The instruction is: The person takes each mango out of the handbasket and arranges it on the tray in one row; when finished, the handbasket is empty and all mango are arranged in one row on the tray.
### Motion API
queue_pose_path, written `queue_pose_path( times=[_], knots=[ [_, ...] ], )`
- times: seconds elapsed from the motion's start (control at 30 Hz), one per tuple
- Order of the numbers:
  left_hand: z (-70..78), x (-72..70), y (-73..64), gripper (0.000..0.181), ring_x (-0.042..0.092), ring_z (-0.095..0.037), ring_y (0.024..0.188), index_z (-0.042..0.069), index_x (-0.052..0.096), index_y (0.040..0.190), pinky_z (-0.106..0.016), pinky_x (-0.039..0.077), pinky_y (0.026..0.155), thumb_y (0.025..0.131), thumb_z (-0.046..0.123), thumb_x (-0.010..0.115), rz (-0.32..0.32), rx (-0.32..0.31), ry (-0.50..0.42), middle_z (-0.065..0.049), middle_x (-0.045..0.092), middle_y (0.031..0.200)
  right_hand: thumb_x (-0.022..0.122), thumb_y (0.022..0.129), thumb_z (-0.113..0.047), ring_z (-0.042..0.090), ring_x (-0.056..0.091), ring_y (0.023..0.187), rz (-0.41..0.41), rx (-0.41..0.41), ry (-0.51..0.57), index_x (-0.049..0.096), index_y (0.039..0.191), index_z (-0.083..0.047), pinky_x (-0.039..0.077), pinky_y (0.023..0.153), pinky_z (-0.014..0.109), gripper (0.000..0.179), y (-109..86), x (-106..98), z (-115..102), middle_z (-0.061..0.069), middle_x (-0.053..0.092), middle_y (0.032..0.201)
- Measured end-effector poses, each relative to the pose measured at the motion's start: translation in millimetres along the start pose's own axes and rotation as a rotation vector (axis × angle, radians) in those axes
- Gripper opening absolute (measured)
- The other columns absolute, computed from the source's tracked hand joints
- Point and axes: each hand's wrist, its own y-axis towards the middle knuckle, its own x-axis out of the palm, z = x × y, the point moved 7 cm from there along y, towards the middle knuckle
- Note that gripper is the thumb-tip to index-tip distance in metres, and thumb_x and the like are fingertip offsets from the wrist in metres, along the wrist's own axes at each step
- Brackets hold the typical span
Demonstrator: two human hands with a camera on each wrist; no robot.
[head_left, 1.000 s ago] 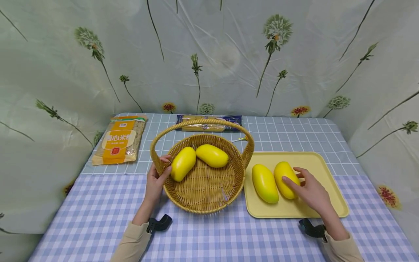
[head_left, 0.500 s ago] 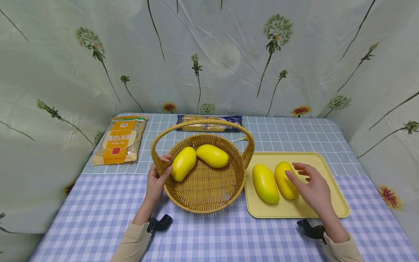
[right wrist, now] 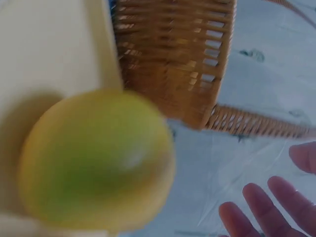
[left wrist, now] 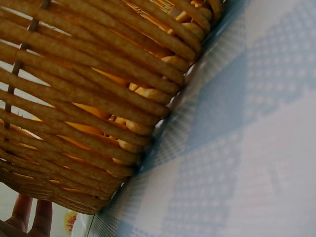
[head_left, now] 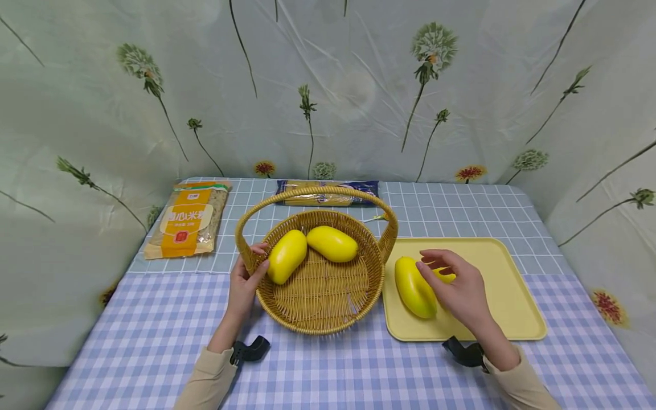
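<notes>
A round wicker basket point(head_left: 320, 329) with a hooped handle stands mid-table, holding two yellow mangoes point(head_left: 287, 256). At its left side, my left hand point(head_left: 242, 289) grips the rim by the handle's foot, thumb at the front; in the left wrist view two of its fingers point(left wrist: 42, 217) show beyond the weave. My right hand point(head_left: 461, 290) hovers over the yellow tray point(head_left: 512, 307), fingers loosely bent and holding nothing. Under it lies a greenish-yellow mango point(head_left: 412, 287); a second mango point(head_left: 447, 278) is mostly hidden behind the hand. In the right wrist view, one mango point(right wrist: 94, 163) sits apart from the fingertips.
At the back left lies a packaged bag point(head_left: 187, 222) with an orange label. Behind the basket handle is a long blue-ended packet of noodles point(head_left: 323, 199). A flowered curtain point(head_left: 353, 85) closes off the back. The tray stands against the basket's right side.
My right hand lets go of the right-hand mango on the tray, lifts a little, then moves left over toward the other mango. The left hand and basket stay put.
</notes>
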Motion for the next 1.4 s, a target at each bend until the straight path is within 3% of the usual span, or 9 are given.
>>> queue_pose_path(
  times=[0.2, 0.37, 0.5, 0.67, 0.97, 1.23, 1.4],
  knots=[
    [-0.6, 0.4, 0.0, 0.022, 0.045, -0.023, 0.122, -0.014, 0.043, 0.109, -0.028, 0.033, 0.104, 0.092, -0.006, 0.054, -0.002, -0.006, -0.003, -0.027, 0.048, 0.126, 0.077, 0.077, -0.004, 0.009, 0.062, 0.076, -0.028, -0.124, 0.048, 0.070, 0.101, -0.010, 0.051, 0.063, 0.029, 0.025, 9.3, 13.7, -26.9, -0.005, 0.069, 0.092],
    [-0.2, 1.3, -0.1, 0.021, 0.045, -0.024, 0.122, -0.014, 0.043, 0.109, -0.028, 0.033, 0.104, 0.092, -0.007, 0.054, -0.004, 0.001, -0.006, -0.027, 0.049, 0.125, 0.076, 0.077, -0.001, 0.009, 0.062, 0.076, -0.068, -0.259, 0.124, 0.070, 0.099, -0.007, 0.054, 0.059, 0.032, 0.024, 15.5, 27.1, -52.0, -0.006, 0.068, 0.091],
    [-0.2, 1.2, -0.6, 0.020, 0.045, -0.024, 0.122, -0.013, 0.044, 0.109, -0.029, 0.033, 0.104, 0.092, -0.008, 0.054, 0.000, -0.001, -0.001, -0.025, 0.050, 0.126, 0.074, 0.079, -0.001, 0.009, 0.062, 0.076, -0.118, -0.317, 0.181, 0.069, 0.099, -0.007, 0.055, 0.059, 0.034, 0.022, 20.0, 39.8, -69.9, -0.006, 0.068, 0.092],
    [0.7, 1.1, -0.5, 0.020, 0.046, -0.023, 0.122, -0.013, 0.044, 0.109, -0.028, 0.033, 0.104, 0.092, -0.007, 0.054, 0.002, 0.002, -0.002, -0.024, 0.050, 0.125, 0.072, 0.084, -0.012, 0.008, 0.061, 0.079, -0.198, -0.331, 0.184, 0.070, 0.103, -0.012, 0.055, 0.064, 0.032, 0.019, 24.9, 56.3, -87.6, -0.007, 0.067, 0.095],
    [0.5, 0.1, 0.3, 0.021, 0.046, -0.024, 0.121, -0.014, 0.043, 0.109, -0.028, 0.033, 0.104, 0.092, -0.008, 0.053, 0.000, 0.014, -0.012, -0.028, 0.048, 0.125, 0.068, 0.089, -0.030, 0.011, 0.063, 0.084, -0.304, -0.347, 0.067, 0.071, 0.106, -0.017, 0.052, 0.071, 0.030, 0.022, 37.3, 82.9, -109.2, -0.005, 0.068, 0.100],
    [1.5, 0.3, 0.0, 0.021, 0.046, -0.022, 0.121, -0.014, 0.043, 0.109, -0.028, 0.033, 0.104, 0.092, -0.008, 0.053, -0.003, -0.002, -0.001, -0.029, 0.047, 0.126, 0.063, 0.091, -0.041, 0.016, 0.062, 0.098, -0.461, -0.232, -0.053, 0.069, 0.115, -0.020, 0.051, 0.079, 0.034, 0.033, 55.8, 101.4, -118.7, -0.005, 0.066, 0.113],
    [1.2, 0.2, -0.4, 0.021, 0.046, -0.024, 0.121, -0.015, 0.042, 0.109, -0.027, 0.033, 0.104, 0.092, -0.008, 0.053, 0.001, -0.008, -0.001, -0.029, 0.047, 0.126, 0.061, 0.090, -0.045, 0.013, 0.058, 0.106, -0.510, -0.202, -0.095, 0.067, 0.117, -0.023, 0.048, 0.085, 0.034, 0.035, 65.9, 114.3, -120.2, -0.008, 0.064, 0.116]
  ],
)
